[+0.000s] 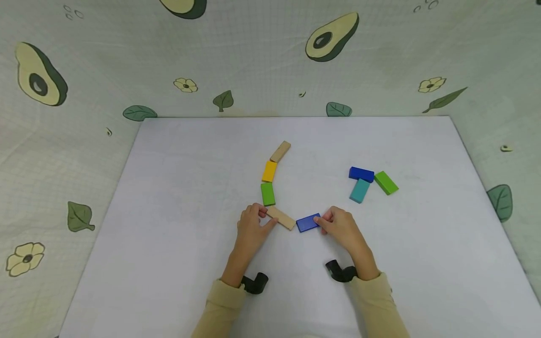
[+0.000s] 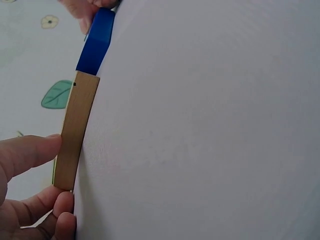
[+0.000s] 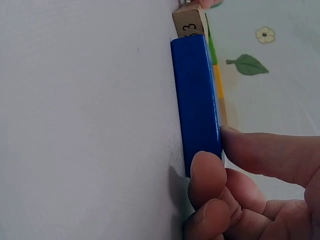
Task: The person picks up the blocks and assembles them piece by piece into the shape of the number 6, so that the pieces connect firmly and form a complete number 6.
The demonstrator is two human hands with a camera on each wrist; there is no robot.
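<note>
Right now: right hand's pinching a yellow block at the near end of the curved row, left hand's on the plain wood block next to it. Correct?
Color's wrong: the right hand pinches a blue block, not a yellow one. The head view shows it. The left hand is on the plain wood block beside it, as you say.

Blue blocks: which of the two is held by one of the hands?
The blue block ending the curved row: the right hand pinches it. The other blue block lies farther right, beside the teal block, untouched.
</note>
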